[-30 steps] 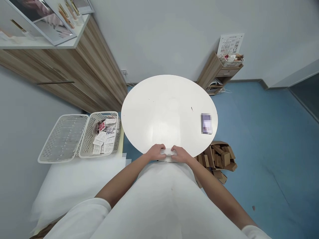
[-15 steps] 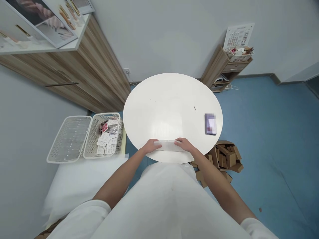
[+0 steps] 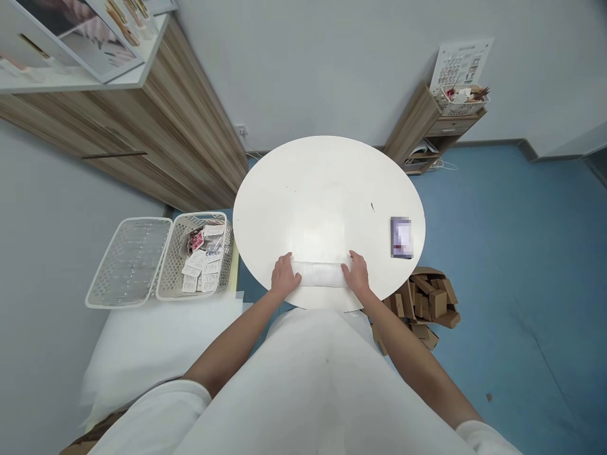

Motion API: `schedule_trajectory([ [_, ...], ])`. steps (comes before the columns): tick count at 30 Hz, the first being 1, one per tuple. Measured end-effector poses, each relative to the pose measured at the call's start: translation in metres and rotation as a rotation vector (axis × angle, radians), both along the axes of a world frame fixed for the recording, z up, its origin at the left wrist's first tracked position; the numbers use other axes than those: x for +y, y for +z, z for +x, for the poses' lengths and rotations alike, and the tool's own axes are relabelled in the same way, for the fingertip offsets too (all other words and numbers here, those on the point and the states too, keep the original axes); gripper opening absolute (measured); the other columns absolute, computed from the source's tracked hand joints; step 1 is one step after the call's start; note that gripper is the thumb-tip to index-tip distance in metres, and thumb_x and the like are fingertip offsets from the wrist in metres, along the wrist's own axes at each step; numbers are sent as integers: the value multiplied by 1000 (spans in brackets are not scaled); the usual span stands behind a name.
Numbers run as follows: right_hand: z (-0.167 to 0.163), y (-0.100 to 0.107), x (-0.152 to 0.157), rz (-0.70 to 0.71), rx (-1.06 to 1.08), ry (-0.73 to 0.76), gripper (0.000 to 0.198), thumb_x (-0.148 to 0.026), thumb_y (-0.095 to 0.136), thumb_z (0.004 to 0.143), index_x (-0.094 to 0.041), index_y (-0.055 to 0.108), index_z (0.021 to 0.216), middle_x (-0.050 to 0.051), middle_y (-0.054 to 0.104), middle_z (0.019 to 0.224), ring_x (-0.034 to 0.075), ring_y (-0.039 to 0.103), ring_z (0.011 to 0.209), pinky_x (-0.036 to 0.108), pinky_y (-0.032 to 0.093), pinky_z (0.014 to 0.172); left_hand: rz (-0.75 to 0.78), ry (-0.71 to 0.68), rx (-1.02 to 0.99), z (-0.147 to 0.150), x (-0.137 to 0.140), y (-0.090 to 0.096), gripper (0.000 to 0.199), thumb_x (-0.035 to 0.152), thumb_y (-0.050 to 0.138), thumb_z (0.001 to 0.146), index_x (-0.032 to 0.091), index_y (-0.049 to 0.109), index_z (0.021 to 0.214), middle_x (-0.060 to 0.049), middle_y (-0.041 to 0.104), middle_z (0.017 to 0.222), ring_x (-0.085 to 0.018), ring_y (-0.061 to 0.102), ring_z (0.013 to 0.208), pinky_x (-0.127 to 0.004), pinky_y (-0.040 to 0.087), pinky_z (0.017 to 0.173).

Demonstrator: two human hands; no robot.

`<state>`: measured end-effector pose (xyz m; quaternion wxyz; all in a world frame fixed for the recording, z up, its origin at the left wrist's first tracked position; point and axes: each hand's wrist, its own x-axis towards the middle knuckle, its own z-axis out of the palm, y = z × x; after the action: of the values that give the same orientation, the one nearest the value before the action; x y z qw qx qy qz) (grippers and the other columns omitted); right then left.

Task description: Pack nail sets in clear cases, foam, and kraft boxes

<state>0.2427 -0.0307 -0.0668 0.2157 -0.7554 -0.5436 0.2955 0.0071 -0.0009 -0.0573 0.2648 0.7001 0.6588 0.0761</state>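
Observation:
A flat, folded strip of translucent white sheet lies crosswise near the front edge of the white oval table. At its left end is my left hand, fingers stretched forward, with the thumb touching the strip. My right hand mirrors it at the right end, its thumb against the strip and its fingers apart. Farther right on the tabletop is a small purple stack, blurred by pixels.
To the left, a white basket holds printed cards, beside a basket of clear packets. White sheets are stacked below them. An open carton of small brown boxes stands right of the table. A wooden cabinet rises at left.
My fingers have come off the folded strip and spread outward and forward at its ends. The strip now lies flatter on the table. The view has shifted slightly.

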Motion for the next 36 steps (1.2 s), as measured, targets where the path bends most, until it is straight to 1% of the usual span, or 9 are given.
schedule_trajectory([
  [2, -5, 3, -3, 113, -134, 180, 46, -34, 45, 78, -19, 40, 121, 11, 45, 124, 25, 39, 115, 41, 33, 93, 136, -207, 20, 9, -4, 6, 63, 25, 53, 67, 17, 32, 126, -12, 41, 126, -27, 38, 115, -38, 33, 89],
  [5, -14, 6, -6, 77, -242, 518, 47, -37, 54, 73, -21, 44, 116, 11, 42, 129, 26, 32, 122, 43, 25, 97, 137, -528, 30, 24, -5, 11, 61, 33, 58, 65, 22, 37, 122, -9, 39, 128, -29, 32, 119, -41, 24, 96],
  [8, -21, 7, -9, -14, -298, 646, 52, -31, 58, 69, -22, 41, 117, 11, 39, 132, 26, 32, 122, 46, 20, 97, 63, -626, 70, 34, -5, 10, 59, 34, 61, 62, 22, 41, 117, -10, 43, 124, -29, 36, 115, -43, 24, 93],
  [12, -26, 13, -15, -63, -284, 655, 52, -23, 57, 67, -21, 41, 116, 12, 42, 130, 25, 39, 115, 44, 20, 94, 9, -621, 66, 35, -7, 10, 53, 31, 60, 61, 20, 46, 111, -11, 49, 114, -28, 43, 104, -42, 27, 89],
  [18, -25, 32, -24, -228, -109, 692, 43, -35, 57, 69, -23, 48, 109, 7, 59, 103, 24, 50, 100, 41, 26, 90, -143, -608, -77, 18, -16, 14, 49, 36, 60, 59, 22, 54, 105, -7, 57, 104, -27, 49, 98, -39, 31, 86],
  [22, -23, 38, -20, -258, -26, 688, 32, -43, 54, 73, -25, 56, 99, 6, 53, 116, 26, 45, 108, 42, 27, 91, -238, -567, -145, 10, -16, 19, 39, 37, 54, 66, 24, 59, 102, -5, 60, 103, -27, 49, 103, -38, 31, 88],
  [26, -17, 37, -2, -305, 84, 597, 31, -48, 47, 77, -25, 61, 93, 5, 54, 117, 24, 49, 105, 40, 33, 88, -281, -464, -194, 5, -3, 25, 34, 45, 44, 74, 26, 63, 95, -5, 57, 109, -25, 49, 104, -35, 34, 88],
  [29, -11, 35, 11, -404, 231, 495, 33, -48, 43, 80, -23, 62, 93, 5, 60, 107, 21, 55, 94, 32, 41, 78, -389, -352, -269, -4, 12, 26, 37, 50, 50, 70, 24, 64, 92, -5, 60, 103, -24, 54, 94, -30, 40, 78],
  [36, -5, 22, 18, -357, 271, 311, 26, -40, 43, 79, -22, 59, 88, 2, 62, 94, 17, 57, 83, 27, 44, 68, -483, -102, -428, -26, 29, 4, 34, 49, 52, 68, 18, 61, 79, -4, 62, 82, -20, 57, 73, -26, 41, 59],
])
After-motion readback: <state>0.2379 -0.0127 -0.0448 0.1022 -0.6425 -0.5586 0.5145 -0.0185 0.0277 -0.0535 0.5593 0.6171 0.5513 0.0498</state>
